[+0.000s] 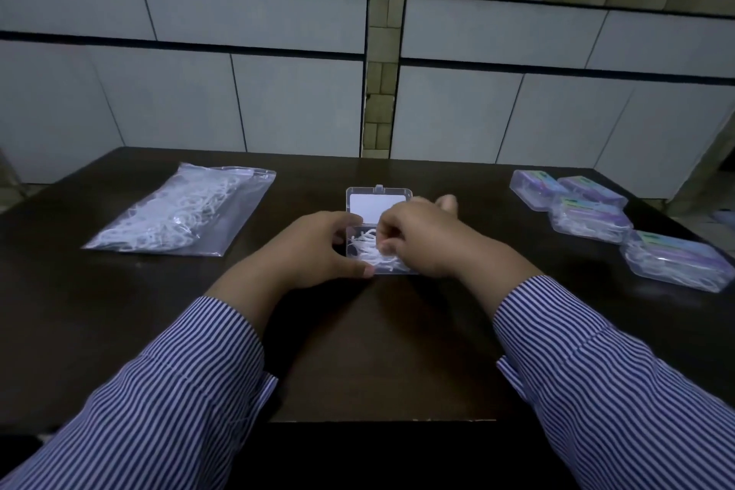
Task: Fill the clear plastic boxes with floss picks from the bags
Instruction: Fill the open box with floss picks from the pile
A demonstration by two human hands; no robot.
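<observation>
A small clear plastic box (378, 203) lies open in the middle of the dark table (378, 350), its lid tipped back. White floss picks (368, 247) fill its tray. My left hand (318, 247) grips the box's left side, thumb at the near corner. My right hand (421, 235) hovers over the tray with fingers curled down onto the picks, pinching some. A clear zip bag of white floss picks (179, 211) lies flat at the left.
Several closed clear boxes with purple labels (588, 207) sit in a group at the table's right, the nearest one (676, 261) by the right edge. White cabinet fronts stand behind the table. Striped sleeves cover both forearms.
</observation>
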